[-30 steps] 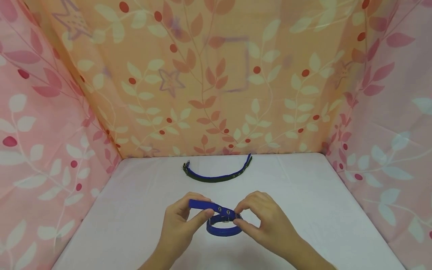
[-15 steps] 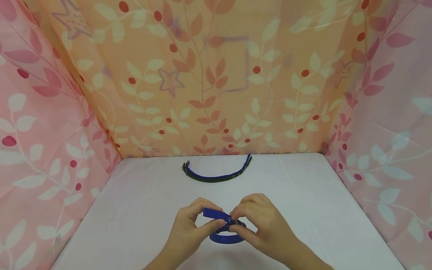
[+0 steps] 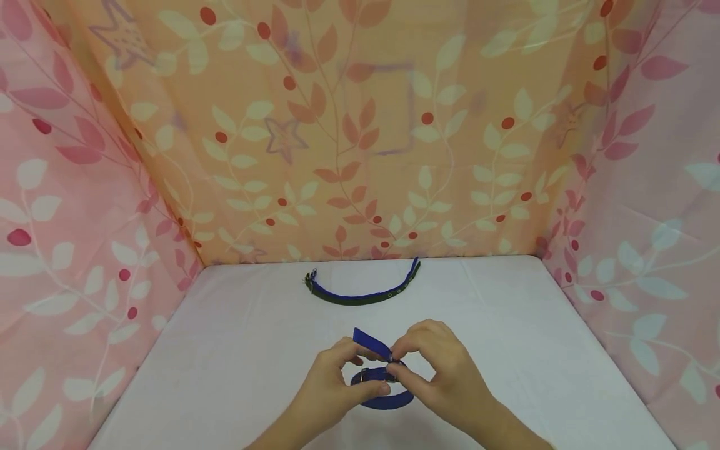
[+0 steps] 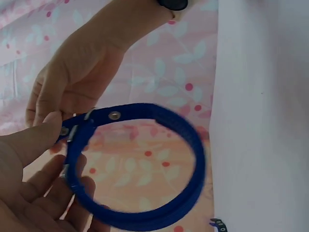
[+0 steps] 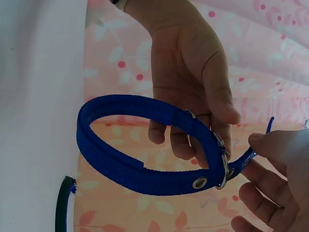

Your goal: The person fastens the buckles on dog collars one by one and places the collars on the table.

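Note:
A blue pet collar [image 3: 388, 400] forms a loop, its strap running through a metal buckle [image 5: 223, 169], with metal eyelets along the strap. My right hand [image 3: 444, 362] pinches the strap just past the buckle between thumb and forefinger. Its free tail [image 3: 368, 340] sticks up toward the left. My left hand [image 3: 343, 381] is at the loop's left side, fingers behind the buckle end. In the right wrist view the left thumb [image 5: 227, 108] stands apart from the collar, and the left fingers [image 5: 181, 145] are partly hidden behind the band.
A second collar [image 3: 354, 301], dark green with a blue lining and eyelets, lies in a curve near the back of the white table [image 3: 236, 337]. Patterned cloth walls [image 3: 337, 125] enclose the back and both sides.
My left thumb has come off the strap tail, and the left hand has shifted right. The tail now points up more steeply while my right hand keeps its pinch on the strap.

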Demonstrator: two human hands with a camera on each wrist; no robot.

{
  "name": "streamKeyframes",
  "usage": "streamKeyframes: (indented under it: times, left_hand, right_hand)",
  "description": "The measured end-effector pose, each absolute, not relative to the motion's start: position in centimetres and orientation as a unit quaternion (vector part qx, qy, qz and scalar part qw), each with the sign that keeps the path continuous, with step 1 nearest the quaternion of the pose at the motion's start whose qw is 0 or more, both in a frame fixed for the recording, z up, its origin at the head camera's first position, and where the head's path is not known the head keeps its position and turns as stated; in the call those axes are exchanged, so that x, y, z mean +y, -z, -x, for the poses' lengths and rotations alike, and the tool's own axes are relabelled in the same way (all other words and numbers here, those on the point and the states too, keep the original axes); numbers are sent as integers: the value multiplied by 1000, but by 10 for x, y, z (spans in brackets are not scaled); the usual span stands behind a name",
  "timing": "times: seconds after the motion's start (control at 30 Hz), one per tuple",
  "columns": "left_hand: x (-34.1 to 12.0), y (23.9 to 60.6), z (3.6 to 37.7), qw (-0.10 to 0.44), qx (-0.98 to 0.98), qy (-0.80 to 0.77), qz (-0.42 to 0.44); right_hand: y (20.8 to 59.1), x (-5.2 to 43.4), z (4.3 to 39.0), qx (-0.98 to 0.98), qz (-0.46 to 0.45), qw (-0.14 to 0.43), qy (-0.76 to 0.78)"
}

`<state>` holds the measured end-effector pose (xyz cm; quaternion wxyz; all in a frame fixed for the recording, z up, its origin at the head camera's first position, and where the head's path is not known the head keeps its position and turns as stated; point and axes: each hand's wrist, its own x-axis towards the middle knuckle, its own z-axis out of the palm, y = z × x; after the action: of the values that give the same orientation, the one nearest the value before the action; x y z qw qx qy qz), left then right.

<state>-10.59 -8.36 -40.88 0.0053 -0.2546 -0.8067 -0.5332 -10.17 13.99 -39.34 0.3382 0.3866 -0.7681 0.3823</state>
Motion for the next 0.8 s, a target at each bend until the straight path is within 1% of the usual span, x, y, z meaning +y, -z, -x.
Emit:
streamKeyframes:
  times: [0.13, 0.27, 0.43, 0.53, 0.67, 0.8]
  left_hand:
    - [-82, 412, 106, -9, -802, 534, 268]
    - [-81, 412, 104, 3, -788, 548, 282]
    - [-79, 412, 100, 33, -787, 541, 294]
    - [-77, 413, 99, 61, -781, 540, 309]
    - [-75, 412, 98, 76, -756, 579, 296]
    - [-73, 410, 96, 68, -733, 624, 264]
  right_hand:
    - [394, 140, 99, -762, -369, 335, -414]
    - [393, 139, 99, -740, -373, 353, -434]
    - [391, 137, 99, -722, -384, 373, -438]
    - [389, 135, 100, -707, -400, 387, -435]
    - [386, 133, 100, -692, -411, 401, -436]
    - [386, 133, 100, -687, -405, 406, -448]
